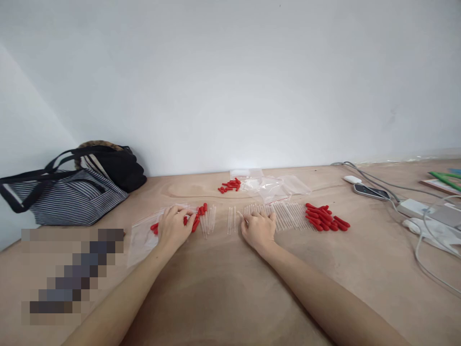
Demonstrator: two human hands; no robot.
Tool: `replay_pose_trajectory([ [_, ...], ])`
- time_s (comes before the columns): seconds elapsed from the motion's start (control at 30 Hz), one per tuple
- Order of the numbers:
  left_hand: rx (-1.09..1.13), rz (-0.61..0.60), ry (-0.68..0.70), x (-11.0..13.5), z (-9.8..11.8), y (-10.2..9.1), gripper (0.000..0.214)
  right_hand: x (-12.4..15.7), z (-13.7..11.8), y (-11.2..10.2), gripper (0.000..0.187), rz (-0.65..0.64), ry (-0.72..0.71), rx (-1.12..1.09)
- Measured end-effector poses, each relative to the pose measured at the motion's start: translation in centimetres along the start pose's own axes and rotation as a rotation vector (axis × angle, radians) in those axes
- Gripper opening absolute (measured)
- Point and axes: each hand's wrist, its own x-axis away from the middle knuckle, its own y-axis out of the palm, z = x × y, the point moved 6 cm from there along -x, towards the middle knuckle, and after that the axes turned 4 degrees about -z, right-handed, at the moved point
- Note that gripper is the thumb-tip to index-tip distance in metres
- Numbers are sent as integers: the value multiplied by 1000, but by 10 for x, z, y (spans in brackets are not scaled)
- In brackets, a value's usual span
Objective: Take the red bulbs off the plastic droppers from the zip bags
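Observation:
My left hand (pixel 174 227) lies with its fingers curled over red-capped clear tubes (pixel 197 220) on a clear plastic bag (pixel 141 238). My right hand (pixel 258 227) rests palm down, fingers bent, on a row of clear tubes (pixel 288 215) laid side by side. What its fingertips pinch is hidden. A few bare tubes (pixel 231 220) lie between the two hands. A pile of red caps (pixel 326 217) sits right of the row. A smaller heap of red caps (pixel 230 185) lies farther back, beside empty clear bags (pixel 275 186).
A striped tote bag with black straps (pixel 68 194) stands at the back left against the wall. A phone (pixel 370 191), white chargers and cables (pixel 421 226) crowd the right side. Green items (pixel 444 179) lie at the far right edge. The wooden table (pixel 223 288) runs toward me.

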Motion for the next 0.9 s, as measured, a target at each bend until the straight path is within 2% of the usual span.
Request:
replay_pose_trajectory([
  [0.23, -4, -113, -81, -26, 16, 19, 24, -1, -5, -1, 24, -46, 40, -44],
  [0.53, 25, -154, -147, -49, 29, 44, 26, -7, -7, 2, 27, -113, 126, -116],
  [0.73, 219, -134, -216, -53, 34, 46, 19, -1, 0, 0, 26, -81, 95, -135],
  [0.9, 553, -108, -328, -50, 30, 33, 16, 17, 11, -12, 18, 40, -33, -220],
])
